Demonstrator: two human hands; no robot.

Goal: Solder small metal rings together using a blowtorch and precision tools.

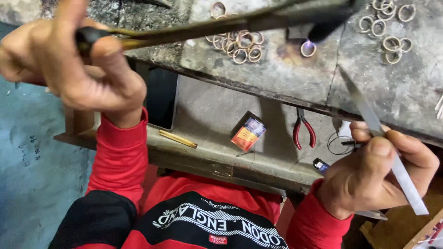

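Moderately bright, even, cool light from above, leaving soft shadows under the counter [277,78] lip and beside the red pliers [303,129] on the lower shelf [207,115]. Small hot glow with a bluish rim at the torch [221,23] tip, on one ring [308,48]; no strong glare elsewhere. Blurred and oversized near the lens: left hand [69,60] and torch; sharper farther off, with wide-angle stretch toward the edges.
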